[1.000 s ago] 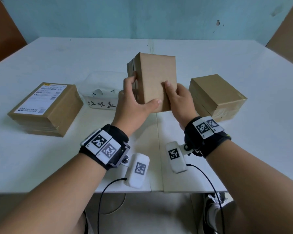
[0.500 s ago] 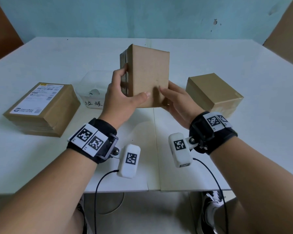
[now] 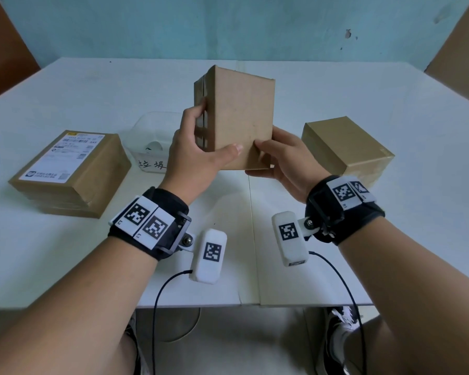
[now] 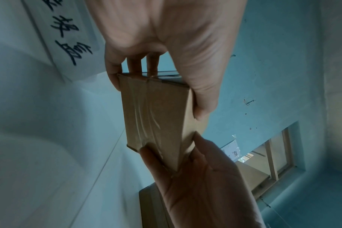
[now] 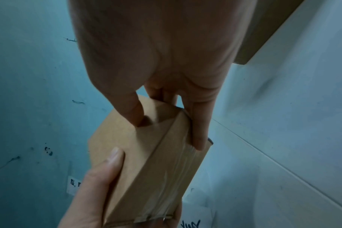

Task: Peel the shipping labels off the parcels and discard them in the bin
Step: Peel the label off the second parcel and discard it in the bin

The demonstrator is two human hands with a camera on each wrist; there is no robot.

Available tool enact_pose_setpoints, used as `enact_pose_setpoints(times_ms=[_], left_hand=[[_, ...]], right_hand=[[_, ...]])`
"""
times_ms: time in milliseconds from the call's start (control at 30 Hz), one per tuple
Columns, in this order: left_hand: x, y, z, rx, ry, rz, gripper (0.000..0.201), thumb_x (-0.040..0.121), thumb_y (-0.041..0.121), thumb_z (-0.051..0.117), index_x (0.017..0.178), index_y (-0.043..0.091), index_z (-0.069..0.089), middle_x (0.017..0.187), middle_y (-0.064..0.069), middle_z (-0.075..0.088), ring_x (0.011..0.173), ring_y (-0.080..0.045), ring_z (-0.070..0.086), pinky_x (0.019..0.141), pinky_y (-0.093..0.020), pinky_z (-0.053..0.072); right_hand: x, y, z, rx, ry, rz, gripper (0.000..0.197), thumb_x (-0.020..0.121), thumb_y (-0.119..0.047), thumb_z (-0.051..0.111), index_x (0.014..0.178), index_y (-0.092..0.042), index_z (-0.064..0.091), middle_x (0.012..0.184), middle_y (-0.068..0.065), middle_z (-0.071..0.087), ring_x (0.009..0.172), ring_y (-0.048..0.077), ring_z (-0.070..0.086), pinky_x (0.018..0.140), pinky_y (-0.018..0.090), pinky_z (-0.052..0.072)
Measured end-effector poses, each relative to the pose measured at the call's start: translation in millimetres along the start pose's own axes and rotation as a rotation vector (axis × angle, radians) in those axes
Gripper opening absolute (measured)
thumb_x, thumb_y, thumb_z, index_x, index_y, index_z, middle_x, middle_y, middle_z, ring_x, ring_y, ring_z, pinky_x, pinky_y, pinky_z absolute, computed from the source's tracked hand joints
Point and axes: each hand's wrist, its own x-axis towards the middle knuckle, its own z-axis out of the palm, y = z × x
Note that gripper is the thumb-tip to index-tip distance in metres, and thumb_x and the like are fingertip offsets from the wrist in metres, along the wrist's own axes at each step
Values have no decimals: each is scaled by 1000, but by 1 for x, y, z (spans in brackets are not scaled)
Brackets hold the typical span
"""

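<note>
From where I sit at the controls, a white table (image 3: 336, 85) fills most of the head view, set against a pale blue wall (image 3: 228, 25). On its left lies a flat cardboard parcel (image 3: 73, 180) with a white shipping label (image 3: 63, 155) still stuck on top. On its right sits a smaller brown parcel (image 3: 347, 150) whose visible faces show no label. Behind the hands stands a clear plastic bin (image 3: 152, 136) with a handwritten paper tag on its front.

In the middle, lifted off the table and stood upright, is a third cardboard parcel (image 3: 238, 120). Its plain face is turned toward me, and I see no label on any face that shows. My left hand (image 3: 198, 158) grips its left edge, thumb on the near face and fingers wrapped onto the taped side. My right hand (image 3: 282, 163) holds its lower right corner, thumb on the near face and fingers underneath.

I judge this box light and stiff, since two fingertip holds carry it. The glossy tape (image 4: 146, 111) along its narrow side looks slippery, so I would hold by the bare cardboard edges and corners. A label, if found, would best be taken at a loose corner and peeled slowly.
</note>
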Motion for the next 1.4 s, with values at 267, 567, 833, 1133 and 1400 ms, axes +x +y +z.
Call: enact_pose_setpoints(times_ms=[267, 567, 833, 1133, 1400], left_hand=[[2, -2, -4, -20, -10, -8, 86, 70, 45, 84, 142, 46, 36, 126, 18, 51, 120, -12, 54, 99, -44, 53], [2, -2, -1, -23, -6, 0, 86, 72, 41, 85, 143, 43, 36, 123, 17, 51, 118, -7, 53, 96, -43, 55], [-2, -2, 5, -15, -43, 2, 90, 71, 44, 83, 146, 42, 32, 128, 10, 51, 119, -8, 53, 98, -42, 54], [0, 0, 2, -66, -29, -19, 85, 73, 38, 85, 141, 44, 34, 124, 17, 50, 115, -9, 56, 95, -43, 56], [-6, -2, 6, -46, -23, -13, 87, 70, 43, 83, 142, 43, 34, 121, 13, 52, 115, -15, 57, 94, -44, 55]], right_hand=[[-2, -4, 1, -13, -40, -13, 38, 91, -13, 58, 128, -17, 69, 125, 29, 58, 109, 28, 60, 97, 48, 63], [-2, -1, 0, -39, 1, -43, 36, 108, -5, 57, 144, -10, 58, 141, 13, 65, 125, 35, 68, 100, 50, 62], [-5, -2, 8, -171, 133, -63, 43, 99, -28, 76, 135, -11, 59, 127, 2, 68, 112, 25, 73, 93, 48, 65], [-7, -10, -3, -118, -27, -18, 42, 108, -8, 56, 150, -14, 53, 140, 8, 63, 119, 25, 70, 92, 48, 65], [-9, -1, 5, -244, 146, -126, 18, 104, -22, 69, 122, -20, 67, 116, 3, 74, 107, 24, 73, 93, 48, 62]])
